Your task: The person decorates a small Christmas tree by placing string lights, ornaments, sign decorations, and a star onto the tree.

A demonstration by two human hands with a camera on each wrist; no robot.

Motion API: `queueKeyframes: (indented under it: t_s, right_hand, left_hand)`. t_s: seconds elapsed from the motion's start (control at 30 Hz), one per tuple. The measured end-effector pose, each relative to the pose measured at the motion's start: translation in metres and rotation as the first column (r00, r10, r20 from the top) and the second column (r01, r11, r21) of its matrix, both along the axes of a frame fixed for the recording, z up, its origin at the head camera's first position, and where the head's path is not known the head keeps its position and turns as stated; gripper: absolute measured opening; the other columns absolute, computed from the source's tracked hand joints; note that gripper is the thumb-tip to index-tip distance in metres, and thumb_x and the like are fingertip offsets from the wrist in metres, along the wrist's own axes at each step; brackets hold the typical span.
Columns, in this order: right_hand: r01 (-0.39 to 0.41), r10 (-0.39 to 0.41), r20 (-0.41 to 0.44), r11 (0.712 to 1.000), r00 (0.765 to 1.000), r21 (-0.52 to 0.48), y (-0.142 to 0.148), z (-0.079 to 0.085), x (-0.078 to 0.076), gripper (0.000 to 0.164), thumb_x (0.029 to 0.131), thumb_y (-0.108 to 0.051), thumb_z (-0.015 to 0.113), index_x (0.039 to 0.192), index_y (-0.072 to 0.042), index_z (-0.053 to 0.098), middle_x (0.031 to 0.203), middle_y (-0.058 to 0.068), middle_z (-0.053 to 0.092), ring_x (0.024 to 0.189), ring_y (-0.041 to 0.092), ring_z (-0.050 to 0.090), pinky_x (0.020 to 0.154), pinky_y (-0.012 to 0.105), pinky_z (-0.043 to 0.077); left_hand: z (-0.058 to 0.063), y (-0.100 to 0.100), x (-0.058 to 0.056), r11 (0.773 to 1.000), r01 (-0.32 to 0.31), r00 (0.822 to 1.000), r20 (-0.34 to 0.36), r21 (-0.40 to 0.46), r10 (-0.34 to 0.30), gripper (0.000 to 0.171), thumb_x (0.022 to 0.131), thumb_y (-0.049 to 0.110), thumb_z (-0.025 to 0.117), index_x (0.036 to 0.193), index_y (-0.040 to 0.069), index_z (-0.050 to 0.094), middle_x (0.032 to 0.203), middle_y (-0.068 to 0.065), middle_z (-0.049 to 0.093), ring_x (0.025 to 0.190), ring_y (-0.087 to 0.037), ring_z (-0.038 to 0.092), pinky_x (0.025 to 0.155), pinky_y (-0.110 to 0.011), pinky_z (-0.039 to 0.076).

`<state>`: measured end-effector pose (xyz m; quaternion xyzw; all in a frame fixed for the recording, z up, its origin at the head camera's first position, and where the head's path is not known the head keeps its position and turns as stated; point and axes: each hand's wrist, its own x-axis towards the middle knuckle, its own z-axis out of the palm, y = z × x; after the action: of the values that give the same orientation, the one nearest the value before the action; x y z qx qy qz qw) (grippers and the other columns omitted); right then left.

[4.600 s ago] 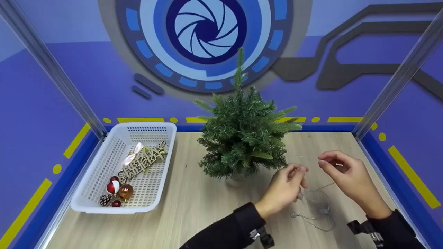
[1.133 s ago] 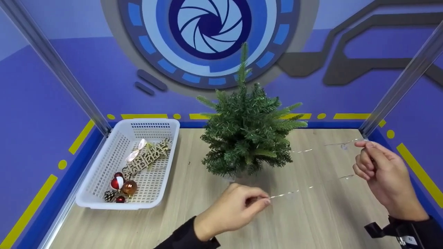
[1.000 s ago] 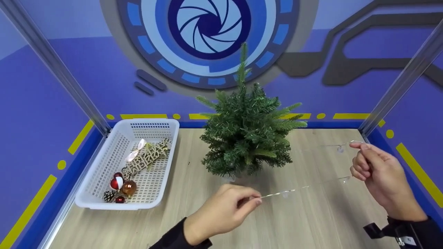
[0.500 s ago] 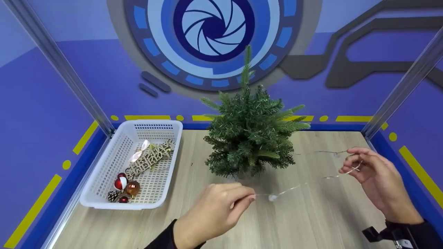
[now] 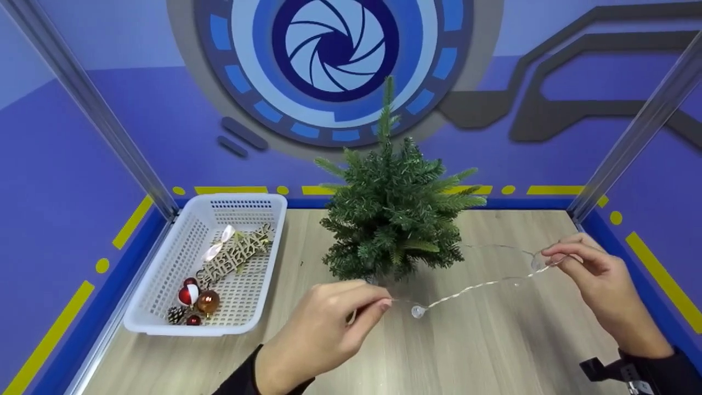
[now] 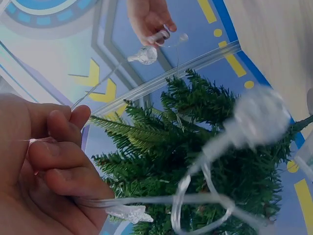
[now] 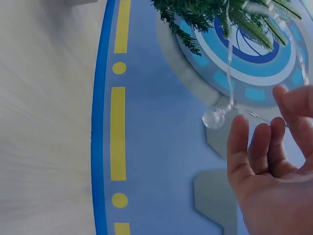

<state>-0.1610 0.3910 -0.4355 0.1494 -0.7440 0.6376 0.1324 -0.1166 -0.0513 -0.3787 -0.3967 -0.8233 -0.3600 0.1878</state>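
Observation:
A strand of clear-bulb string lights (image 5: 463, 291) runs between the two hands, in front and to the right of a small artificial Christmas tree (image 5: 392, 214). My left hand (image 5: 323, 332) pinches the wire between thumb and index finger before the tree's base, with a clear bulb (image 5: 418, 311) hanging just past the fingertips. Off to the tree's right, my right hand (image 5: 600, 288) pinches the strand; from there another stretch of wire leads back into the branches. More wire lies across the curled fingers in the left wrist view, where a loose bulb (image 6: 261, 117) dangles close to the camera.
On the left stands a white perforated basket (image 5: 129, 323). Inside are a gold letter sign (image 5: 236, 258) with a pale bow, red and amber baubles (image 5: 208, 302) and a pinecone (image 5: 176, 314). Printed panels and metal posts (image 5: 104, 115) enclose the wooden table (image 5: 439, 356) at the back and sides.
Since the earliest frame my left hand has moved left to the tree's front, drawing the strand out. Lately it has shifted slightly further left, while my right fingers have changed hold on the wire.

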Motion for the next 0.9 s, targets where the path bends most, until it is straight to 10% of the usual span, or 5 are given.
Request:
queueKeyframes:
  t_s: [0.1,0.27,0.37,0.6,0.9]
  right_hand:
    - [-0.233,0.210,-0.131,0.953,0.969,-0.192,0.001,-0.008,-0.006,0.031,0.099,0.016,0.030,0.098,0.020,0.060,0.117,0.020,0.057,0.116,0.028,0.053,0.106,0.026,0.045]
    - [-0.641,0.573,-0.296,0.627,0.765,-0.442,0.001,-0.022,-0.022,0.045,0.089,0.015,0.001,0.088,0.017,0.046,0.091,0.023,0.050,0.088,0.039,0.050,0.100,0.047,0.044]
    - [-0.696,0.648,-0.306,0.511,0.698,-0.504,0.001,-0.025,-0.028,0.038,0.088,0.011,0.000,0.086,0.011,0.038,0.081,0.015,0.033,0.072,0.032,0.034,0.073,0.042,0.041]
    - [-0.710,0.642,-0.320,0.556,0.697,-0.432,0.005,-0.023,-0.036,0.048,0.089,0.017,0.007,0.105,0.021,0.051,0.080,0.014,0.029,0.067,0.027,0.027,0.064,0.036,0.022]
    - [-0.597,0.517,-0.304,0.731,0.800,-0.331,-0.004,-0.009,-0.030,0.037,0.097,0.018,0.014,0.107,0.022,0.049,0.075,0.008,0.027,0.061,0.023,0.028,0.055,0.033,0.021]
  left_hand:
    - [0.004,-0.005,0.000,1.000,-0.001,1.000,0.016,0.008,0.001,0.017,0.102,0.025,0.055,0.109,0.030,0.069,0.088,0.020,0.063,0.066,0.009,0.042,0.062,-0.004,0.035]
    - [0.010,-0.010,-0.002,0.999,-0.006,1.000,-0.007,0.041,0.006,0.014,0.101,0.023,0.058,0.107,0.028,0.070,0.088,0.020,0.063,0.066,0.009,0.044,0.061,-0.003,0.036]
    - [0.016,-0.011,-0.004,0.999,-0.008,1.000,-0.021,0.045,0.008,0.014,0.100,0.022,0.059,0.107,0.027,0.070,0.089,0.019,0.064,0.067,0.009,0.045,0.062,-0.003,0.037]
    - [0.035,-0.018,-0.011,0.998,-0.001,0.997,-0.077,0.059,0.006,0.012,0.099,0.019,0.061,0.105,0.024,0.071,0.090,0.017,0.066,0.069,0.008,0.050,0.065,-0.005,0.042]
    - [0.059,-0.028,-0.022,0.999,-0.017,0.991,-0.130,0.030,0.020,0.014,0.100,0.021,0.059,0.109,0.024,0.070,0.088,0.017,0.065,0.066,0.007,0.047,0.065,-0.006,0.041]
